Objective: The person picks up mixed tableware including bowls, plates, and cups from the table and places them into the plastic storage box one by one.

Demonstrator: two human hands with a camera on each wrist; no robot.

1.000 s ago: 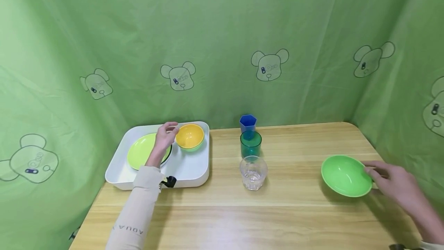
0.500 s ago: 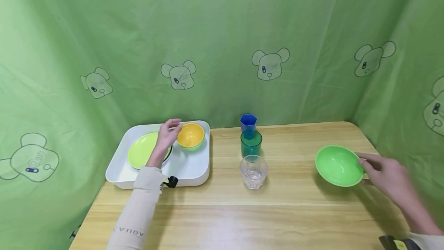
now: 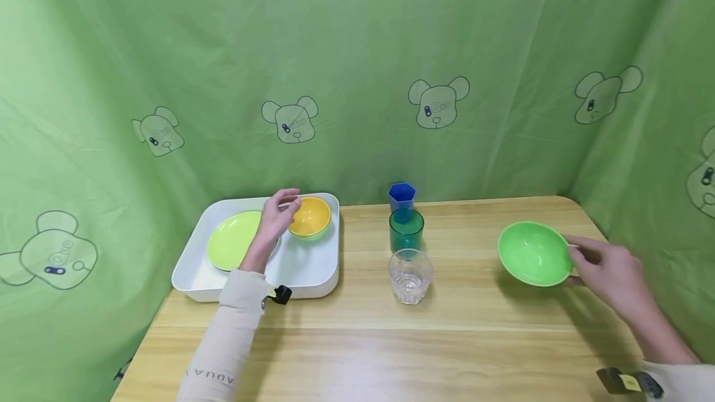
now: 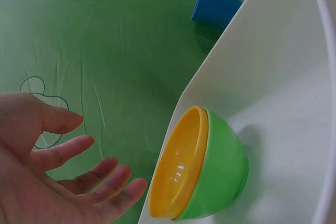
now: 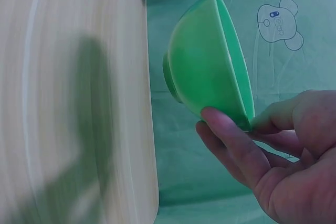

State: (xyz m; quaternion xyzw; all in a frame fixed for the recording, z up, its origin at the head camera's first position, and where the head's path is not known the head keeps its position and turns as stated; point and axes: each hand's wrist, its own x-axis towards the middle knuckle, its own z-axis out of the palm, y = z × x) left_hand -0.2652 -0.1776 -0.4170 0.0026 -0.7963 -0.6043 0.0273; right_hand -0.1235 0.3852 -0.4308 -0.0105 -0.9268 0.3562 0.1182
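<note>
My right hand (image 3: 611, 275) pinches the rim of a green bowl (image 3: 534, 254), thumb on the inside and fingers under it. The right wrist view shows this bowl (image 5: 202, 59) clear of the table, its shadow falling on the wood. Over the white tray, my left hand (image 3: 277, 216) hovers beside a yellow-orange bowl (image 3: 310, 216). That bowl is nested in another green bowl (image 4: 226, 166). In the left wrist view the left hand's fingers (image 4: 107, 174) are spread and loosely bent, holding nothing, short of the yellow-orange rim.
A lime-green plate (image 3: 233, 242) lies in the white tray (image 3: 313, 287), partly behind the left hand. Mid-table stand a blue hexagonal cup (image 3: 401, 194), a teal cup (image 3: 406, 237) and a clear glass (image 3: 410, 278). A green curtain (image 3: 357, 67) surrounds the wooden table (image 3: 357, 352).
My right hand has carried the green bowl left and away from me, toward the back. The left hand has drifted slightly right, closer over the yellow-orange bowl.
</note>
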